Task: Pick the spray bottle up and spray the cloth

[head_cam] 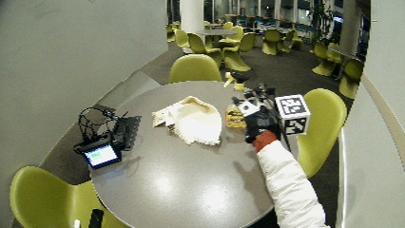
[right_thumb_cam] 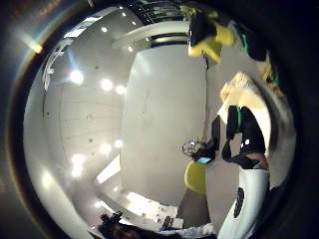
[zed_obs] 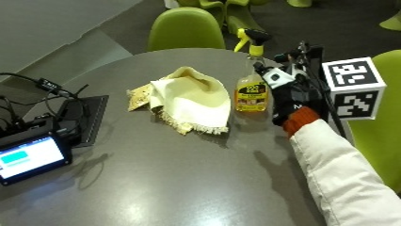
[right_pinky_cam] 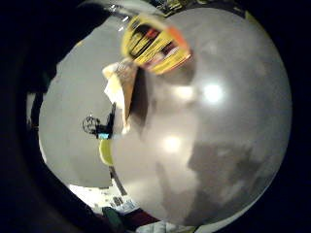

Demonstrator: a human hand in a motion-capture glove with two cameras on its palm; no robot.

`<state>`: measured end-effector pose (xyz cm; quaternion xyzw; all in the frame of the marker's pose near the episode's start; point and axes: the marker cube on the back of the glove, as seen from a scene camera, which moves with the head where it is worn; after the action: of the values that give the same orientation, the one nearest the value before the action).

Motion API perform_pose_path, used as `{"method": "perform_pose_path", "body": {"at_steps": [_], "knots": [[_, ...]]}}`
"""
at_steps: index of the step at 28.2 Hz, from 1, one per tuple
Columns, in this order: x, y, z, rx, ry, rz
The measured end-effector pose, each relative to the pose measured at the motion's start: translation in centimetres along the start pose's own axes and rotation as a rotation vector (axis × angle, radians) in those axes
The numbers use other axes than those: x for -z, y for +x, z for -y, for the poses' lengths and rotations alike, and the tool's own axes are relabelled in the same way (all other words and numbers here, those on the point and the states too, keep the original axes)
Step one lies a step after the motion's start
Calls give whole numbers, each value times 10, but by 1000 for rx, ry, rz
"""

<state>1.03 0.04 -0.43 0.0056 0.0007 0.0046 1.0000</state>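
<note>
A spray bottle (zed_obs: 252, 92) of yellow liquid, with a yellow label and a black and yellow trigger head, stands upright on the round grey table (zed_obs: 188, 179). A cream cloth (zed_obs: 191, 96) with a fringed edge lies crumpled just left of it. My gloved right hand (zed_obs: 293, 101) is upright close beside the bottle's right side, palm toward it, fingers straight and holding nothing. I cannot tell whether it touches the bottle. In the little finger side palm view the bottle's label (right_pinky_cam: 155, 43) is near, with the cloth (right_pinky_cam: 121, 90) beyond it.
At the table's left edge lie a small lit screen (zed_obs: 31, 157), a black device (zed_obs: 78, 117) and cables. Green chairs stand behind the table (zed_obs: 185, 28) and at its right (zed_obs: 376, 132). The near half of the tabletop is bare.
</note>
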Motion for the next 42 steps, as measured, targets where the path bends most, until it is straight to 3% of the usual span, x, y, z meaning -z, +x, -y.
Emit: {"method": "perform_pose_path", "body": {"at_steps": [7, 11, 21, 32, 37, 42], "knots": [[8, 64, -5, -57, -27, 18], [15, 82, -10, -70, 58, -68], [20, 56, 1, 29, 95, -155], [-6, -21, 16, 305, -49, -979], [-16, -49, 18, 377, -23, -1334], [-21, -63, 20, 429, -6, -1533]]}}
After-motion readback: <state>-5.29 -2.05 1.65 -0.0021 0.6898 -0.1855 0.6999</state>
